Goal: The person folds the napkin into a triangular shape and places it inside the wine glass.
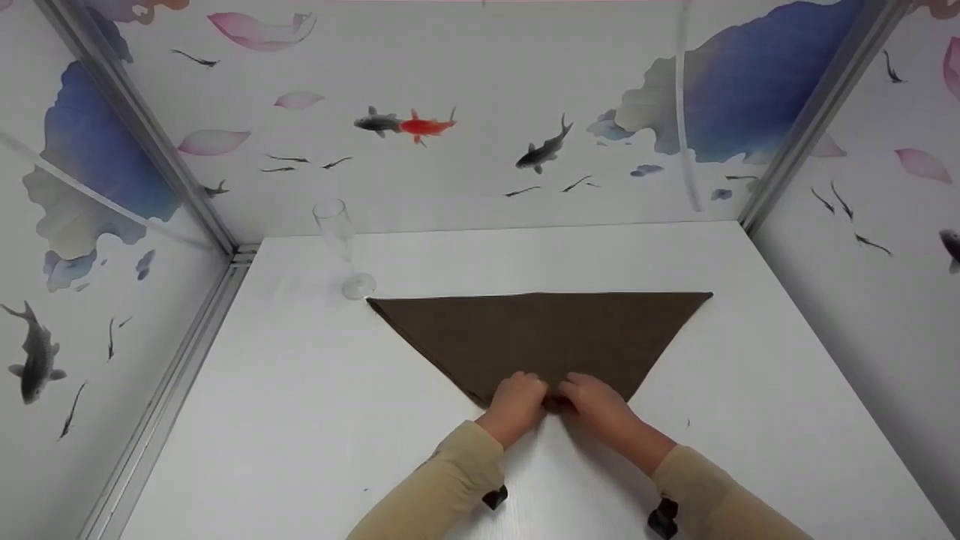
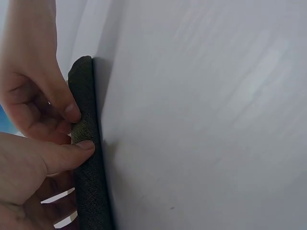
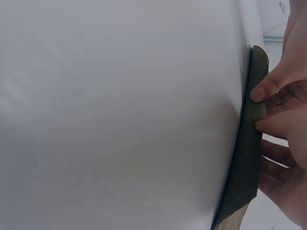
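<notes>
A dark brown cloth napkin (image 1: 540,330) lies spread on the table, its long straight edge on the far side and its sides narrowing toward me. The near edge is turned into a thick roll, seen from the front in the left wrist view as a dark band of napkin (image 2: 91,177). My left hand (image 1: 516,401) pinches this roll near its middle, thumb on the front face. Close beside it my right hand (image 1: 600,405) grips the same roll; the right wrist view has its thumb against the rolled napkin (image 3: 244,148). The fingers behind the roll are partly hidden.
A clear stemmed glass (image 1: 335,225) stands upright at the back left, its foot close to the napkin's far left corner. White panels (image 1: 480,172) printed with fish and petals enclose the white table (image 1: 247,390) at the back and both sides.
</notes>
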{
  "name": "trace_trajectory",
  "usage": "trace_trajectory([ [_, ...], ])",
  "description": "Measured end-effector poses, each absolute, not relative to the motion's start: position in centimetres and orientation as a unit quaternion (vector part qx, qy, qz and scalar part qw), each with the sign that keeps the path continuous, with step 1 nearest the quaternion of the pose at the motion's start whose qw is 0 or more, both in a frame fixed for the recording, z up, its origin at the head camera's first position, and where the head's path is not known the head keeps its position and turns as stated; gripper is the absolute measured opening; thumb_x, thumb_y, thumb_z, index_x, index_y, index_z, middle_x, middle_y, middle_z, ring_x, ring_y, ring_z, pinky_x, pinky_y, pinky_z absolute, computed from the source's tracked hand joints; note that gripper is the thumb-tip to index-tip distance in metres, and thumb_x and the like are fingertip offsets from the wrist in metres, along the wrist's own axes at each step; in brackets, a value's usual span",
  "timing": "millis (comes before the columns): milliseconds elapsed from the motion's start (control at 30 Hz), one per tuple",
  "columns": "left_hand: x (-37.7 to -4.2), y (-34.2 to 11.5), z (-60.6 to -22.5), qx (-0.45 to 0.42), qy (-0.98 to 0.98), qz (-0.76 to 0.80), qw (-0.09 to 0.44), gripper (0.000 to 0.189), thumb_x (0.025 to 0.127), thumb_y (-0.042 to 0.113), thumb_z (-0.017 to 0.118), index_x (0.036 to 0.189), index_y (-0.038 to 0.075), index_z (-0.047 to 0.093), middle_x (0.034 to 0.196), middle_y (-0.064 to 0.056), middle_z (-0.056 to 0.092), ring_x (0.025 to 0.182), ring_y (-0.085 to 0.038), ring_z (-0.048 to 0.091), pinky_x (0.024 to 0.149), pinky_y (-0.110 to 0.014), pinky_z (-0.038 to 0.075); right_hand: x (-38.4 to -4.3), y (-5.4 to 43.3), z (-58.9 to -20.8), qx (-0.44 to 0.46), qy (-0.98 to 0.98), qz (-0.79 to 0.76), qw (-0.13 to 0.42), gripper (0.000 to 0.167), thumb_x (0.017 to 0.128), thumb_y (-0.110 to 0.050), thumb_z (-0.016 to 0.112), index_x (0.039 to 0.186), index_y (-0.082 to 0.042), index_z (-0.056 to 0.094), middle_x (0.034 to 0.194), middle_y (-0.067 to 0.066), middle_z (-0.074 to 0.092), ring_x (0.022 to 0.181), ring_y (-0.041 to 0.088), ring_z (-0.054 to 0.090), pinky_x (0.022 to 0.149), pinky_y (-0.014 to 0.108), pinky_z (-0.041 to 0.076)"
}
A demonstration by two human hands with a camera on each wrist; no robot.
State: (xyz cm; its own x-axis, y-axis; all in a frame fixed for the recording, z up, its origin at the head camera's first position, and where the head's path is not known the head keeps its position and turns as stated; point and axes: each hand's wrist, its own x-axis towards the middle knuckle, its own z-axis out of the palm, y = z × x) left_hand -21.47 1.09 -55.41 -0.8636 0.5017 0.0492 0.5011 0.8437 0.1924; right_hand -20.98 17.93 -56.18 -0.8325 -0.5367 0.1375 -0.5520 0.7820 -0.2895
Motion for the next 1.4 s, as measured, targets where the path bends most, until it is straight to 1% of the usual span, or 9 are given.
trace_trajectory([
  [200,-21.61,0.78,-55.46,0.257,0.958,0.122,0.016,0.016,0.091,0.012,0.068,0.076,0.011,0.066,0.076,-0.002,0.062,0.076,-0.02,0.061,0.068,-0.033,0.05,-20.79,18.06,-56.16,0.309,-0.943,0.109,0.061,0.014,0.082,-0.001,0.075,0.087,-0.01,0.065,0.077,0.0,0.05,0.071,0.016,0.048,0.062,0.03,0.046],
  [433,-21.67,0.56,-55.52,0.244,0.959,0.14,0.041,0.011,0.091,0.012,0.069,0.08,0.011,0.067,0.08,-0.001,0.065,0.079,-0.018,0.062,0.07,-0.031,0.05,-20.91,18.13,-56.38,0.323,-0.938,0.113,0.053,0.016,0.081,0.003,0.074,0.092,-0.008,0.068,0.081,0.002,0.057,0.074,0.018,0.056,0.066,0.033,0.05],
  [600,-21.6,0.33,-55.5,0.253,0.955,0.153,0.017,0.007,0.087,0.008,0.072,0.084,0.013,0.067,0.081,0.0,0.063,0.079,-0.017,0.062,0.067,-0.03,0.05,-21.0,18.2,-56.33,0.31,-0.94,0.142,0.03,0.014,0.083,0.001,0.073,0.091,-0.009,0.068,0.078,0.001,0.056,0.072,0.017,0.054,0.065,0.033,0.049],
  [733,-21.53,0.31,-55.55,0.26,0.956,0.139,-0.009,0.009,0.085,0.007,0.074,0.084,0.014,0.068,0.08,0.0,0.061,0.078,-0.017,0.06,0.066,-0.03,0.05,-21.13,18.31,-56.34,0.293,-0.941,0.169,0.013,0.014,0.085,-0.002,0.072,0.096,-0.011,0.071,0.083,-0.001,0.06,0.078,0.016,0.057,0.07,0.033,0.05],
  [833,-21.53,0.37,-55.69,0.26,0.958,0.118,-0.021,0.007,0.086,0.009,0.073,0.086,0.014,0.068,0.081,-0.001,0.061,0.078,-0.018,0.06,0.066,-0.032,0.051,-21.3,18.3,-56.36,0.286,-0.941,0.178,0.003,0.016,0.087,-0.002,0.07,0.101,-0.01,0.072,0.086,-0.001,0.062,0.081,0.016,0.058,0.072,0.034,0.051],
  [1000,-21.53,0.48,-55.88,0.267,0.959,0.091,-0.029,0.004,0.092,0.011,0.069,0.09,0.015,0.068,0.083,-0.002,0.062,0.079,-0.019,0.061,0.066,-0.032,0.051,-21.51,18.3,-56.36,0.289,-0.941,0.174,-0.007,0.019,0.088,0.001,0.068,0.104,-0.007,0.072,0.088,0.002,0.059,0.077,0.016,0.054,0.068,0.034,0.049],
  [1167,-21.67,0.59,-55.91,0.28,0.956,0.071,-0.041,0.004,0.094,0.011,0.066,0.091,0.014,0.067,0.084,-0.003,0.062,0.078,-0.018,0.061,0.065,-0.031,0.052,-21.59,18.28,-56.29,0.287,-0.945,0.155,0.003,0.024,0.087,0.002,0.068,0.109,-0.007,0.072,0.092,0.005,0.061,0.082,0.021,0.058,0.073,0.037,0.051],
  [1233,-21.76,0.63,-55.95,0.282,0.956,0.067,-0.041,0.004,0.094,0.01,0.066,0.091,0.014,0.067,0.084,-0.003,0.063,0.078,-0.018,0.061,0.065,-0.031,0.052,-21.59,18.24,-56.23,0.284,-0.947,0.148,0.013,0.023,0.087,0.001,0.069,0.108,-0.007,0.072,0.091,0.004,0.062,0.082,0.02,0.058,0.074,0.037,0.051],
  [1400,-21.93,0.67,-55.94,0.277,0.959,0.062,-0.025,0.004,0.093,0.01,0.066,0.092,0.013,0.067,0.086,-0.002,0.064,0.08,-0.018,0.062,0.068,-0.03,0.052,-21.53,18.22,-55.87,0.286,-0.949,0.128,0.038,0.019,0.084,-0.002,0.074,0.101,-0.009,0.071,0.083,0.0,0.055,0.074,0.017,0.051,0.067,0.034,0.049],
])
